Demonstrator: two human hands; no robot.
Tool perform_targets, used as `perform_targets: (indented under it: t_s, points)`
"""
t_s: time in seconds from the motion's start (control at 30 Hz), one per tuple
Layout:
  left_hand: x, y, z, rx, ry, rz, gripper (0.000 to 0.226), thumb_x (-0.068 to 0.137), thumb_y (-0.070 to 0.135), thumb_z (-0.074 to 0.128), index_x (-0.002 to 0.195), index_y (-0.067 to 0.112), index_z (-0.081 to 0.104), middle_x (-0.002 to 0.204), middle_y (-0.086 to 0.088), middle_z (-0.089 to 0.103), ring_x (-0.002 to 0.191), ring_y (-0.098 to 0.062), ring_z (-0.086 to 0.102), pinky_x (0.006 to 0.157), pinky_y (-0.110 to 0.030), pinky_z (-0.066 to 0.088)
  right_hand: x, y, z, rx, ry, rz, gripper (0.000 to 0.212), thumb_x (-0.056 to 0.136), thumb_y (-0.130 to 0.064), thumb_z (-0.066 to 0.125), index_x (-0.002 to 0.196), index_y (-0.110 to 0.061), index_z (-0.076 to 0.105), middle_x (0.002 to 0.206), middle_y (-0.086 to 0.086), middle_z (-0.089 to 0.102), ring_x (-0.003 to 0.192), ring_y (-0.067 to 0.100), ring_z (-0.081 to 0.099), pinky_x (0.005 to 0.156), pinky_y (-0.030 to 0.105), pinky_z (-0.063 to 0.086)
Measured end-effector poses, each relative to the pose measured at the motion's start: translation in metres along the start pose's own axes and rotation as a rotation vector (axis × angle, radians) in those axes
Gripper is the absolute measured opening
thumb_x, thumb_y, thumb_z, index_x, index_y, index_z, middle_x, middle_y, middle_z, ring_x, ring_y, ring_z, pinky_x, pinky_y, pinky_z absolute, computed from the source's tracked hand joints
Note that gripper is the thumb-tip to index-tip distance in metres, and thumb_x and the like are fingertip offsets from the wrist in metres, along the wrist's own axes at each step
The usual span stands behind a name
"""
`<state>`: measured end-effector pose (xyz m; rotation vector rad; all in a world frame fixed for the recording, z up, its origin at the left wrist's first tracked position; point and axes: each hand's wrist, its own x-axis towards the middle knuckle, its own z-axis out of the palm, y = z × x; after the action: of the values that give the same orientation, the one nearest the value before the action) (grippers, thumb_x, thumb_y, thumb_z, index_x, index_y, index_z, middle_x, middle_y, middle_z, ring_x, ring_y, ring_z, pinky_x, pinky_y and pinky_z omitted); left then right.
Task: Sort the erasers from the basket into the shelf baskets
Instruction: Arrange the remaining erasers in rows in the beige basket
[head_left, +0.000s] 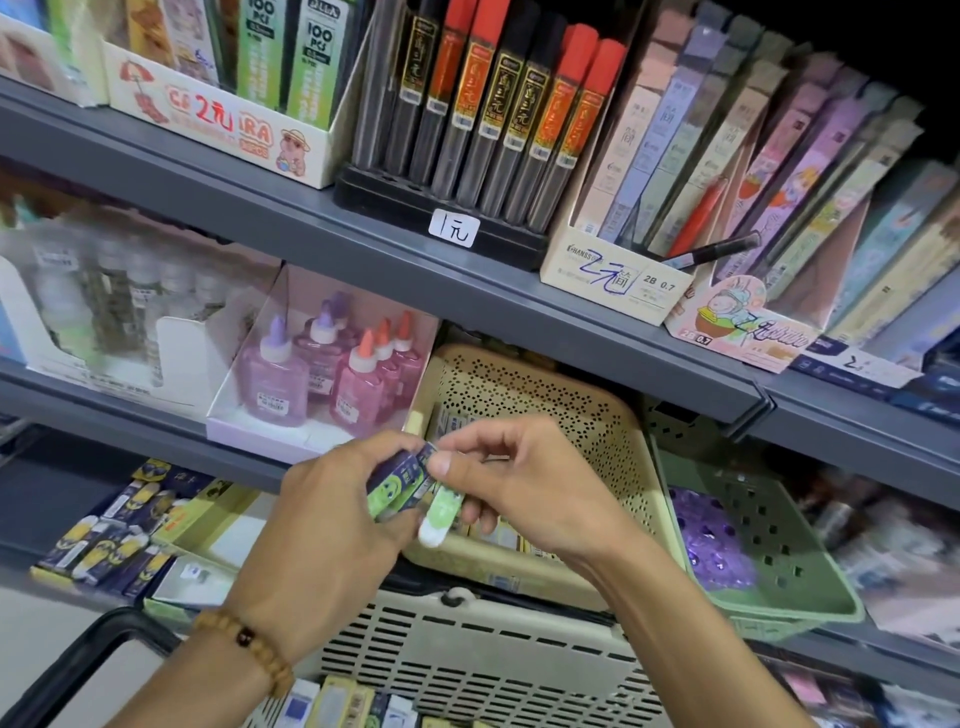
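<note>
The grey shelf (363, 249) carries a beige shelf basket (597, 415) beside a green basket (779, 582). Below stands my slotted basket (467, 660) with erasers (337, 701). In front of the beige one, my left hand (332, 514) and right hand (519, 483) both pinch some erasers in sleeves (410, 478), fingers clamped on them.

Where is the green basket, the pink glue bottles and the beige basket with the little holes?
green basket (769, 551): head view, on its perforated inner wall.
pink glue bottles (358, 389): head view, on a front bottle's body.
beige basket (545, 395): head view, on its dotted back wall.
</note>
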<state>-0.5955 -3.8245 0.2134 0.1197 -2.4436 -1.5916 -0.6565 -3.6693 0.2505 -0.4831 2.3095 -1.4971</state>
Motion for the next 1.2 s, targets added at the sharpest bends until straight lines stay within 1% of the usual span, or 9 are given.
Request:
perform_targets:
  t_s: [0.13, 0.23, 0.3, 0.5, 0.63, 0.8, 0.97, 1.07, 1.2]
  points:
    - [0.002, -0.002, 0.003, 0.034, -0.036, -0.020, 0.040, 0.072, 0.019, 0.082, 0.099, 0.043, 0.062, 0.070, 0.016, 0.065, 0.065, 0.002, 0.062, 0.060, -0.009, 0.048, 0.006, 0.011, -0.016, 0.032, 0.007, 0.041, 0.009, 0.089, -0.015, 0.070, 0.085, -0.018, 0.077, 0.075, 0.004, 0.068, 0.051, 0.007, 0.056, 0.042, 0.019, 0.042]
    - [0.006, -0.002, 0.005, -0.315, -0.088, -0.228, 0.020, 0.087, 0.020, 0.069, 0.099, 0.034, 0.061, 0.062, 0.010, 0.063, 0.055, -0.010, 0.066, 0.055, -0.029, 0.057, 0.019, 0.026, -0.052, -0.005, 0.170, 0.185, 0.010, 0.090, -0.015, 0.069, 0.084, -0.018, 0.077, 0.072, 0.001, 0.071, 0.054, 0.007, 0.054, 0.044, 0.019, 0.041]
    - [0.009, -0.002, 0.005, -0.516, -0.063, -0.335, 0.009, 0.095, 0.022, 0.058, 0.097, 0.026, 0.065, 0.052, 0.003, 0.056, 0.053, -0.013, 0.062, 0.044, -0.029, 0.051, 0.028, 0.042, -0.073, -0.207, 0.258, 0.280, 0.012, 0.090, -0.014, 0.068, 0.082, -0.018, 0.076, 0.063, -0.002, 0.069, 0.051, 0.008, 0.053, 0.047, 0.021, 0.043]
    - [0.014, 0.005, 0.003, -0.933, -0.088, -0.508, 0.029, 0.096, 0.010, 0.036, 0.107, 0.006, 0.062, 0.051, -0.006, 0.049, 0.046, -0.022, 0.054, 0.032, -0.024, 0.037, 0.049, 0.079, -0.088, -0.675, 0.057, 0.523, 0.021, 0.096, -0.029, 0.058, 0.101, -0.014, 0.072, 0.064, -0.001, 0.061, 0.058, 0.012, 0.054, 0.064, 0.027, 0.046]
    - [0.009, 0.008, 0.000, -0.956, -0.155, -0.455, 0.023, 0.096, 0.004, 0.042, 0.104, 0.014, 0.062, 0.067, -0.013, 0.064, 0.057, -0.024, 0.062, 0.037, -0.026, 0.042, 0.055, 0.092, -0.094, -0.647, 0.081, 0.573, 0.015, 0.097, -0.024, 0.057, 0.101, -0.016, 0.069, 0.063, -0.001, 0.059, 0.047, 0.010, 0.049, 0.054, 0.024, 0.045]
    - [0.005, 0.009, 0.002, -0.888, -0.196, -0.371, 0.016, 0.089, 0.012, 0.060, 0.100, 0.022, 0.054, 0.096, -0.004, 0.076, 0.070, -0.018, 0.071, 0.046, -0.027, 0.052, 0.058, 0.105, -0.090, -0.530, 0.122, 0.536, 0.013, 0.086, -0.021, 0.074, 0.097, -0.015, 0.069, 0.075, 0.002, 0.070, 0.061, 0.009, 0.064, 0.062, 0.022, 0.055]
    - [0.003, 0.007, 0.001, -0.887, -0.171, -0.347, 0.040, 0.060, 0.020, 0.070, 0.098, 0.010, 0.064, 0.090, -0.013, 0.075, 0.069, -0.022, 0.073, 0.052, -0.027, 0.056, 0.055, 0.105, -0.087, -0.610, 0.088, 0.553, 0.028, 0.080, -0.031, 0.079, 0.102, -0.021, 0.066, 0.097, 0.001, 0.071, 0.087, 0.016, 0.069, 0.088, 0.033, 0.056]
    - [0.003, 0.006, 0.002, -0.906, -0.170, -0.353, 0.039, 0.059, 0.018, 0.073, 0.097, 0.010, 0.069, 0.084, -0.016, 0.071, 0.073, -0.026, 0.073, 0.058, -0.029, 0.059, 0.051, 0.101, -0.086, -0.703, 0.086, 0.469, 0.031, 0.079, -0.030, 0.080, 0.104, -0.031, 0.062, 0.110, -0.005, 0.061, 0.098, 0.015, 0.059, 0.083, 0.026, 0.047]
    - [0.002, 0.006, 0.002, -0.942, -0.180, -0.389, 0.033, 0.067, 0.015, 0.072, 0.099, 0.010, 0.069, 0.080, -0.015, 0.070, 0.079, -0.034, 0.073, 0.060, -0.031, 0.060, 0.046, 0.103, -0.085, -0.664, 0.063, 0.436, 0.036, 0.078, -0.035, 0.080, 0.105, -0.034, 0.057, 0.103, -0.006, 0.058, 0.087, 0.011, 0.056, 0.068, 0.023, 0.041]
